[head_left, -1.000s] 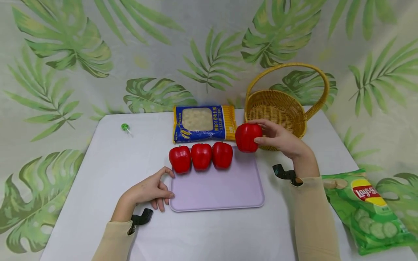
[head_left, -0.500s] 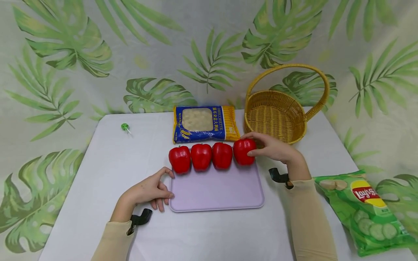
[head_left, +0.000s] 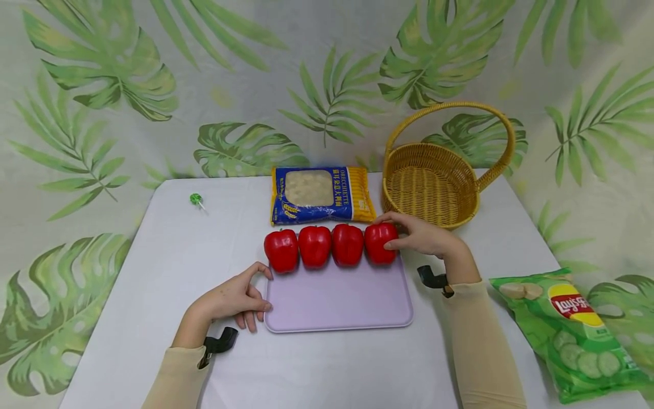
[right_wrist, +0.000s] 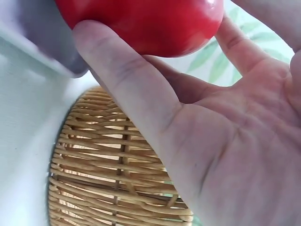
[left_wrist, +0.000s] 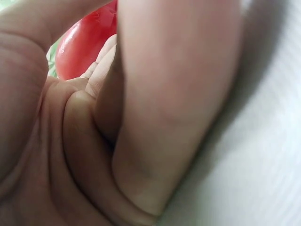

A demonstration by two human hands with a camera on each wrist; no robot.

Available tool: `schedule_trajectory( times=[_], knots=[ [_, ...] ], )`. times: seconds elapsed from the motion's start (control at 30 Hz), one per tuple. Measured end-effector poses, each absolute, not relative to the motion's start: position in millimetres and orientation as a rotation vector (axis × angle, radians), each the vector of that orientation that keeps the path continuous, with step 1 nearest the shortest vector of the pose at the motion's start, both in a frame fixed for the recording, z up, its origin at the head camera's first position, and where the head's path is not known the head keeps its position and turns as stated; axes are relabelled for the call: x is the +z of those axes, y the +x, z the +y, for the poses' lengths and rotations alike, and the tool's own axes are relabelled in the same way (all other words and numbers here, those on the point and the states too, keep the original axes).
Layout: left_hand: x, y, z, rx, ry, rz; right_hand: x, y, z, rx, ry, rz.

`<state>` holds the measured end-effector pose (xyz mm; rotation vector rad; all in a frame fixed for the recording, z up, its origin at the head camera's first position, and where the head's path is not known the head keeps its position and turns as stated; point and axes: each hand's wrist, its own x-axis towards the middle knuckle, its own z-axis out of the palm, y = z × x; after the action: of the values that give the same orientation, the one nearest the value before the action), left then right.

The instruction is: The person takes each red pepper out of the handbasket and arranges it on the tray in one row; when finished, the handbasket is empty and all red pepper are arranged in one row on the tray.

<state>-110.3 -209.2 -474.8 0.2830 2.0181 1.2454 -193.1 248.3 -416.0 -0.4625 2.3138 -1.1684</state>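
Observation:
In the head view, a red bell pepper sits at the right end of a row on the lilac tray. My right hand grips it from the right, thumb in front and fingers behind. In the right wrist view the same bell pepper lies against the fingers. Three more red bell peppers stand side by side to its left, along the tray's far edge. My left hand holds the tray's left rim with thumb and bent index finger. In the left wrist view its fingers hide the tray.
Behind the tray lies a blue and yellow pasta bag. A wicker basket with a tall handle stands at the back right. A green chip bag lies right of the right sleeve, and a green lollipop at the far left.
My right hand has brought its bell pepper down and slightly left, from in front of the basket to the row's right end. The left hand has stayed at the tray.

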Motion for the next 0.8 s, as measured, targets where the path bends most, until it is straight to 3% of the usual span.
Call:
schedule_trajectory(
  times=[0.8],
  knots=[
    [-476, -110, -208, 1.257, 0.265, 2.016, -412, -192, 235, -0.993, -0.369, 2.431]
  ],
)
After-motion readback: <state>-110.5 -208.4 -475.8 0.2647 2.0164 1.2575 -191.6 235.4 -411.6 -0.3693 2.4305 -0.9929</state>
